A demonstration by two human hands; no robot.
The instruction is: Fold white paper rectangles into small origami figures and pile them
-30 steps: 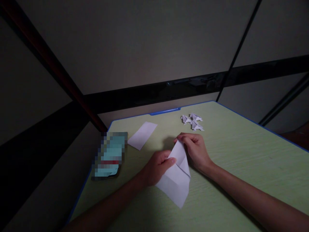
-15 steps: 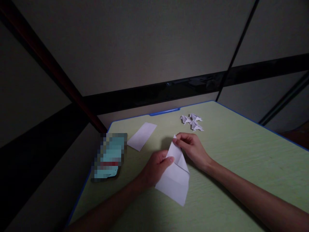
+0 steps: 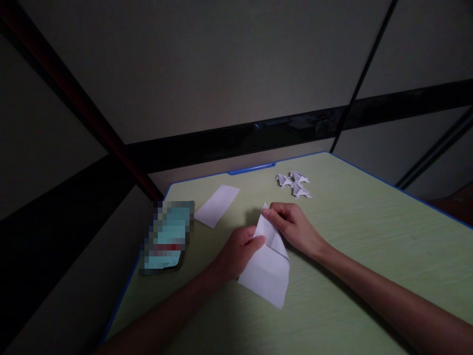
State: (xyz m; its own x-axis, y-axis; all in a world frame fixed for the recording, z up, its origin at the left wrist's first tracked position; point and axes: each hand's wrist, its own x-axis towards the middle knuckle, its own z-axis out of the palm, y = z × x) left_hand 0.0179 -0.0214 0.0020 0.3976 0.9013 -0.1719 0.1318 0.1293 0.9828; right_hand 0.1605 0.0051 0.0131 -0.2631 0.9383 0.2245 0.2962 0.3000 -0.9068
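Observation:
Both hands grip one white sheet of paper (image 3: 265,276) above the table, partly folded, with a pointed top and a slanting flap on its right side. My left hand (image 3: 242,250) is closed on the left edge, its thumb lying across the front of the paper and its fingers behind. Near the tip, my right hand (image 3: 290,223) pinches the upper right edge between thumb and fingers. The fingers behind the paper are partly hidden.
Three small folded paper figures (image 3: 293,183) sit together toward the back of the light green table (image 3: 362,236). A flat white paper strip (image 3: 217,206) lies left of my hands. Beside it is a phone-like device (image 3: 168,236), its face pixelated. Cabinet panels (image 3: 229,64) rise behind the table.
My right thumb has shifted slightly at the paper's tip, and the fingers there are curled a bit more. The view has tilted very slightly; otherwise the grip looks the same.

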